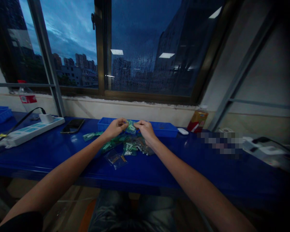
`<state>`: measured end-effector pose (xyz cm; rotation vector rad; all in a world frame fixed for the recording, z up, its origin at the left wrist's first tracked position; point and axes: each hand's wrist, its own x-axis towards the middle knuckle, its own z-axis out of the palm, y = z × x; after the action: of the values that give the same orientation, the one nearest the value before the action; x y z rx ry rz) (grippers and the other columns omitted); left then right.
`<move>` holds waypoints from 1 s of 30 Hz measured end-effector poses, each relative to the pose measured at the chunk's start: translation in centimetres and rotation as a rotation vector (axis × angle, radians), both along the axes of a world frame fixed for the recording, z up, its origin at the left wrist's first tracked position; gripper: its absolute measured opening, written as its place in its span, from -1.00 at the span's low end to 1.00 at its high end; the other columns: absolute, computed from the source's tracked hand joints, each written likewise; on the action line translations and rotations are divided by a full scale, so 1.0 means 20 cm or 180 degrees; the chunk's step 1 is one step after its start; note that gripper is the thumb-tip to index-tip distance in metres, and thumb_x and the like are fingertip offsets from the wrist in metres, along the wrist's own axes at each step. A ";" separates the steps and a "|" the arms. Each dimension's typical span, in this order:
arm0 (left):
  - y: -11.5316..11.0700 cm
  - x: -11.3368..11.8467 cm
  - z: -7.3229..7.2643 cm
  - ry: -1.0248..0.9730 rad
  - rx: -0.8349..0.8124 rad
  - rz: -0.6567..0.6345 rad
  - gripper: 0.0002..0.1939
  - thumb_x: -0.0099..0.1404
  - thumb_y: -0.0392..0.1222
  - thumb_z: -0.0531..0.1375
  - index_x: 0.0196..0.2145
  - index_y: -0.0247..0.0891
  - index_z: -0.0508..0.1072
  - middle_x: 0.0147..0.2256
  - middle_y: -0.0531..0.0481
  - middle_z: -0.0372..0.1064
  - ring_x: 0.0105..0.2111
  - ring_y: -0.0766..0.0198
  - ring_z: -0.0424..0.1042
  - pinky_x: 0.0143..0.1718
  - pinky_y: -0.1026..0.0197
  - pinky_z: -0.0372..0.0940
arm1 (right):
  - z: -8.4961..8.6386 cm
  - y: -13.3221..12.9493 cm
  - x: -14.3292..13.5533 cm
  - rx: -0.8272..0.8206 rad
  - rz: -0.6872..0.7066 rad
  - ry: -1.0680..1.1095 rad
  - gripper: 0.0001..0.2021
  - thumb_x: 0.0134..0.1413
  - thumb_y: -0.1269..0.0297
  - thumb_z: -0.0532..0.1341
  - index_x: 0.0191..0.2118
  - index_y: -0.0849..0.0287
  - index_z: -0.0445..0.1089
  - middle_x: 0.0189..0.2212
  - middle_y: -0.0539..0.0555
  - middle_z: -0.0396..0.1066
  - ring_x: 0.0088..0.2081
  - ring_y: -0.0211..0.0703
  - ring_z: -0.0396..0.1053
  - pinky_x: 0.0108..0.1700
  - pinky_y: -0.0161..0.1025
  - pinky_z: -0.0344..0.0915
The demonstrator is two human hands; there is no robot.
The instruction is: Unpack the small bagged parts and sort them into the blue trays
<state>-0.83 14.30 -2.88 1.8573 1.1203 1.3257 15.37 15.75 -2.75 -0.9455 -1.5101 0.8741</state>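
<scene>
Between my two hands is a small clear greenish plastic bag [131,127] with pale pieces inside, raised over the table. My left hand [116,127] pinches its left edge, and my right hand [145,129] grips its right edge. Below them lie more bags: a green-tinted bag of white pieces [130,148], a pile of small metal parts [143,145], and a clear bag with thin brass-coloured pins [116,159]. Further left, a small green bag [89,136] rests flat. The exact kind of the small pieces is too fine to tell.
Behind my hands a long blue tray [165,129] stands by the wall. To the left are a phone [72,126], a white power strip [31,131] with a charger, and a bottle [26,96]. At right sit a white case [183,131] and a drink bottle [198,120].
</scene>
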 end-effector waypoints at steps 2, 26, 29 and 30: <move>0.00 0.00 0.00 0.0046 0.0013 -0.0011 -0.81 0.11 -0.14 0.13 -0.34 -0.31 0.31 -0.55 0.06 0.26 -0.52 0.36 0.27 -0.49 0.31 0.16 | 0.00 0.00 0.00 0.0072 -0.0040 -0.0104 -0.82 -0.28 0.19 0.18 -0.63 0.21 0.31 -0.67 -0.08 0.25 -0.55 -0.33 0.16 -0.47 -0.35 0.05; -0.05 -0.01 0.03 0.0784 0.0817 0.0485 -0.82 0.12 -0.14 0.13 -0.32 -0.28 0.36 -0.43 0.00 0.30 -0.43 0.29 0.28 -0.35 0.23 0.19 | -0.02 -0.04 -0.03 0.0330 0.0169 -0.0451 -0.73 -0.09 0.11 0.11 -0.46 0.21 0.41 -0.46 0.03 0.42 -0.36 -0.19 0.34 -0.31 -0.27 0.23; -0.06 0.01 0.02 0.1574 0.1344 0.0371 -0.83 0.11 -0.23 0.14 -0.28 -0.24 0.39 -0.34 -0.02 0.30 -0.40 0.29 0.29 -0.29 0.22 0.19 | -0.02 -0.02 -0.01 -0.0390 0.0219 -0.0223 -0.66 -0.09 0.04 0.08 -0.54 0.23 0.38 -0.59 0.01 0.35 -0.48 -0.23 0.29 -0.45 -0.31 0.16; -0.06 0.02 0.01 0.1676 0.1390 0.0325 -0.82 0.11 -0.24 0.13 -0.27 -0.23 0.39 -0.31 -0.03 0.29 -0.39 0.29 0.29 -0.28 0.22 0.20 | -0.02 -0.01 0.00 -0.0486 0.0209 -0.0171 -0.69 -0.10 0.08 0.09 -0.56 0.23 0.36 -0.62 0.00 0.33 -0.52 -0.26 0.27 -0.48 -0.33 0.13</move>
<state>-0.43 13.00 -2.65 2.6081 1.2626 1.2402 15.27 15.54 -3.16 -1.0421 -1.5441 1.0301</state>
